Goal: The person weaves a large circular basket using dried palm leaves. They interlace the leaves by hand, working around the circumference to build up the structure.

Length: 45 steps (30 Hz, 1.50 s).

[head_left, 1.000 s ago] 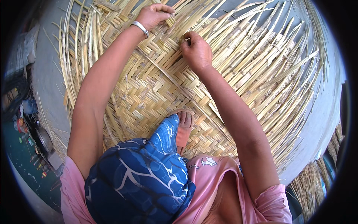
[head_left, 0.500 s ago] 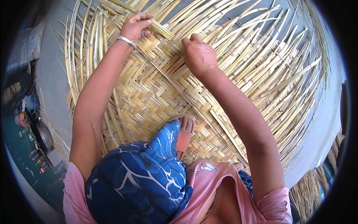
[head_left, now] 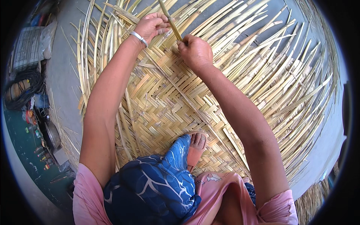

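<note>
A partly woven mat (head_left: 165,97) of split, straw-coloured cane lies in front of me, its loose strips (head_left: 277,86) fanning out on the far and right sides. My right hand (head_left: 197,52), closed in a fist, grips the near end of a greenish cane strip (head_left: 173,25) over the mat's far part. That strip slants up and away past the top of the view. My left hand (head_left: 150,27), with a pale bracelet at its wrist, is beside the strip, fingers curled and fingertips close against it. What lies inside those fingers is hidden.
My sandalled foot (head_left: 195,150) rests on the mat, below my knee in blue patterned cloth (head_left: 150,183). More loose strips (head_left: 95,41) stick out at the far left. A black coil (head_left: 26,88) and a metal pan (head_left: 51,133) sit at the left edge. Dry stalks (head_left: 309,202) lie lower right.
The cane strip has swung more upright, and my right hand has closed on its near end. My left hand has shifted slightly right. The whole view has drifted a little.
</note>
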Tool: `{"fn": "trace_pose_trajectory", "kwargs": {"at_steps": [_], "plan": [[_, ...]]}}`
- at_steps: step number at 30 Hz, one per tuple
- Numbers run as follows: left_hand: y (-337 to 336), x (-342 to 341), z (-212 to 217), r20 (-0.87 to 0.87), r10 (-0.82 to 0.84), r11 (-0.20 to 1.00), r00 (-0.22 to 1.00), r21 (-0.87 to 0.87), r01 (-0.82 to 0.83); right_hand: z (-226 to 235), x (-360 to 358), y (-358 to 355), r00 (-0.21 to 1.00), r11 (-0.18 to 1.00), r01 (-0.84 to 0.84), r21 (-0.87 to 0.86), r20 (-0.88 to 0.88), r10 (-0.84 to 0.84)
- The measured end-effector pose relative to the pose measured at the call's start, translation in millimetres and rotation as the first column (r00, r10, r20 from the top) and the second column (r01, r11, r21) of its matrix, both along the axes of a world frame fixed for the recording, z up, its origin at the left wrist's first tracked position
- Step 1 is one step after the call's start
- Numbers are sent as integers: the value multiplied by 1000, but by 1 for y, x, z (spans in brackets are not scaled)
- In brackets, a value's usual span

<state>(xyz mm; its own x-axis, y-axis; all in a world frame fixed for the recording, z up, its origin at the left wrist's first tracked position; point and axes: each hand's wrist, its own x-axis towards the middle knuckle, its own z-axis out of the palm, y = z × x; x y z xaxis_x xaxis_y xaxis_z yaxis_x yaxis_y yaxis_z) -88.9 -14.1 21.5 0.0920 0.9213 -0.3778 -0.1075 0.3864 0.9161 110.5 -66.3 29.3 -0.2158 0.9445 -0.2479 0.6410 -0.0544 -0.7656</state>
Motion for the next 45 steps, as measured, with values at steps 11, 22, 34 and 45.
{"fn": "trace_pose_trajectory", "kwargs": {"at_steps": [11, 22, 34, 45], "plan": [[40, 31, -11, -626, -346, 917, 698, -67, 394, -1, 7, -6, 964, 982, 175, -68, -189, -185], [51, 37, 0, -327, -617, 774, 716, -413, 479, -4, 6, -18, 876, 952, 288, -107, -371, -307], [21, 36, -4, -210, -372, 923, 904, -189, 335, -25, 1, -13, 813, 904, 351, -243, -400, -423], [21, 32, -6, -72, -420, 902, 905, -141, 408, -30, -1, -15, 819, 910, 362, -203, -397, -414]]}}
